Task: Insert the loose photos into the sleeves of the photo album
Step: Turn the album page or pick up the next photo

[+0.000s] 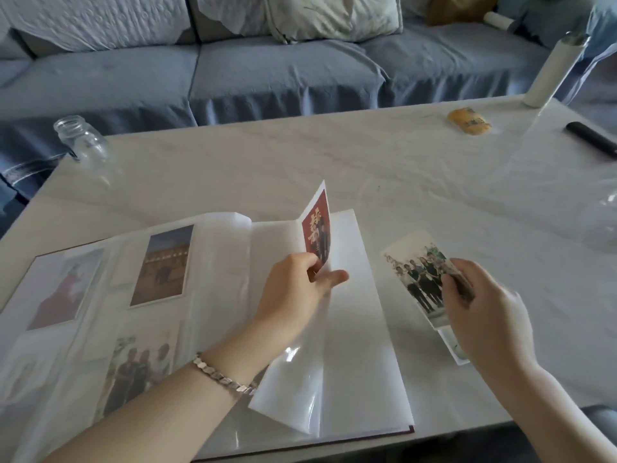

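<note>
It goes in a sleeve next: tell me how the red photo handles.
Pinched low by the left hand, the red photo stands nearly straight, so probably stiffish, not floppy. One pinch carries it, so likely light. It looks thin; squeezing may crease it.

We see the album [360,329] on the bench [334,155], one photo [317,228] over its right page, loose photos [414,272] just right, jar [81,142] far left, perhaps a remote [591,138] far right.
</note>
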{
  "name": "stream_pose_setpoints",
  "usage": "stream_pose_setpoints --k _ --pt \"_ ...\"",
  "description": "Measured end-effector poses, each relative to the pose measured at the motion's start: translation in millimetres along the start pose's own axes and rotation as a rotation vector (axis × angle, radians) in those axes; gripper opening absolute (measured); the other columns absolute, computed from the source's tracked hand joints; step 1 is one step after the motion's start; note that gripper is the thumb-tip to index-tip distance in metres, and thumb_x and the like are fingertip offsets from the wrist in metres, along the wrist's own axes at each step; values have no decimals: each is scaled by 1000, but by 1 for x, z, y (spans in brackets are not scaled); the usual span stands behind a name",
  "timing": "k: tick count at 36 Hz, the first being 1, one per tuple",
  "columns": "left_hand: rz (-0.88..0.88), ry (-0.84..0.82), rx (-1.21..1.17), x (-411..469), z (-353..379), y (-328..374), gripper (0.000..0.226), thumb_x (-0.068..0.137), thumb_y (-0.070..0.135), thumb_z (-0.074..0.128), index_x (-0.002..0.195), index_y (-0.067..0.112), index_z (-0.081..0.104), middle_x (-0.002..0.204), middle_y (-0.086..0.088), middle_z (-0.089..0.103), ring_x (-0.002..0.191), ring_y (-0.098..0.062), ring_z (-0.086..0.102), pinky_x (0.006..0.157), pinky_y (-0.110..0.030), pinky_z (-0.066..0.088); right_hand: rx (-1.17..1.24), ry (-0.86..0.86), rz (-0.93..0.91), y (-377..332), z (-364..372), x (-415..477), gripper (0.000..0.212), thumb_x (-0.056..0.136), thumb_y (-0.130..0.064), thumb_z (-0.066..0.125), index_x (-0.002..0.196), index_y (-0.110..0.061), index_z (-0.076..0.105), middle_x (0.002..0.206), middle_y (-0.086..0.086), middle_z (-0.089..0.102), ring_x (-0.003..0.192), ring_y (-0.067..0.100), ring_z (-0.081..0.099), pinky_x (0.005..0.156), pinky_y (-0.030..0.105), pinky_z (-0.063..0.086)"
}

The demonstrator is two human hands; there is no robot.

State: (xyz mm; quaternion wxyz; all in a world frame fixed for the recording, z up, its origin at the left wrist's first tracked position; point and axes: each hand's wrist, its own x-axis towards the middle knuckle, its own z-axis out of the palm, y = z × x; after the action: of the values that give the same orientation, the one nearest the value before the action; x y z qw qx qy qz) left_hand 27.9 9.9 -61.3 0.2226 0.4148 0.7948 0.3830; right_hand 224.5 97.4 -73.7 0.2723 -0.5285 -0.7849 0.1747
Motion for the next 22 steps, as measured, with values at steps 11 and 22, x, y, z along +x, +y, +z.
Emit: stream_pose_setpoints --k 11,22 --pt "-197 164 -254 -16 -87 -57 20 85 0 64 98 15 60 69 4 71 64 -13 69 61 -21 51 385 -76 -42 -42 24 2 16 88 -7 60 102 -9 66 66 -8 63 62 5 59 51 8 39" --pt "-132 281 539 -32 -88 -104 42 80 -5 56 119 10 61 138 -21 33 127 -43 34 99 -44 27 671 -303 152 -81 69 -6 12 88 -12 61 97 -19 66 67 -10 71 62 13 66 64 34 52"
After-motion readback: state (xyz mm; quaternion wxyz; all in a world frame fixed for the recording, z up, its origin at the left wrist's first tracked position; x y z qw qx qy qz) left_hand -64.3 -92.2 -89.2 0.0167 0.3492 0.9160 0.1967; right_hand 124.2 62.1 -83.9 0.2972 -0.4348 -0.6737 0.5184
